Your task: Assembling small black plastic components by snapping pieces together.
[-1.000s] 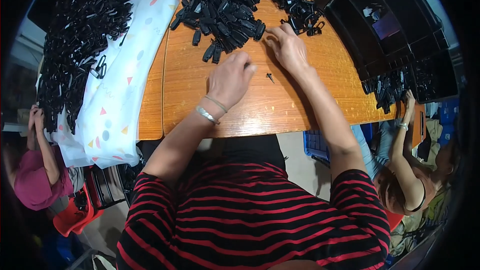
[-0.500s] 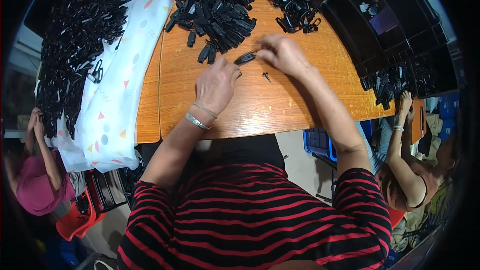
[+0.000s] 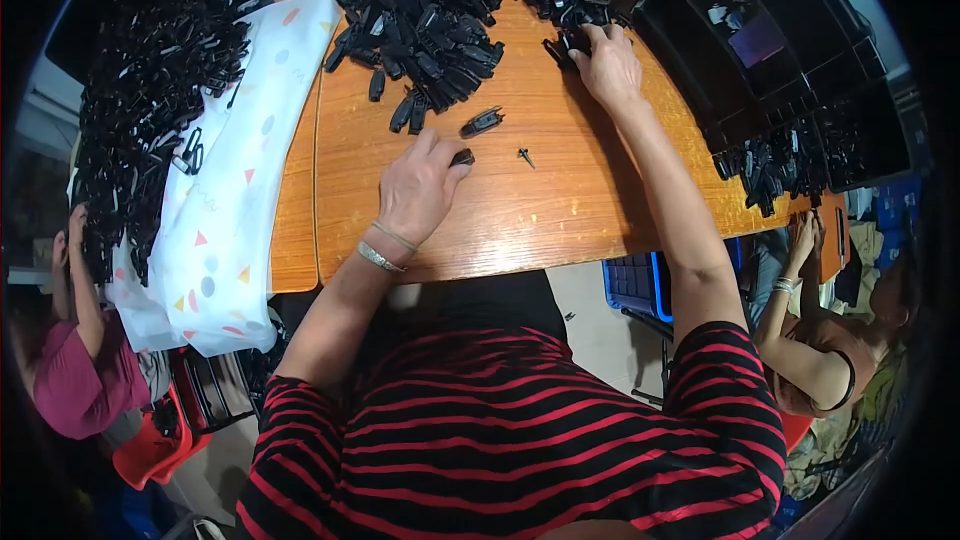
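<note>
My left hand [image 3: 418, 185] is closed round a small black plastic part [image 3: 462, 158], its end showing between thumb and fingers. Just beyond it lies a single long black plastic piece [image 3: 482, 122] on the table, touched by neither hand. A small dark screw-like pin [image 3: 526, 157] rests to the right of that piece. At the far right my right hand [image 3: 610, 68] reaches to the edge of a heap of black frame-like parts [image 3: 580, 12]; thumb and fingers close on a black part there, mostly hidden by the hand.
A large heap of black plastic pieces [image 3: 420, 30] covers the table's far middle. On the left, a patterned white sheet [image 3: 225, 210] lies beside another black heap [image 3: 150, 90]. A dark bin [image 3: 690, 50] stands at right. Co-workers sit at left [image 3: 90, 370] and right [image 3: 820, 350].
My right hand has moved away from the long black piece, up and right to the far heap. My left hand has drawn back slightly, leaving that piece on the table.
</note>
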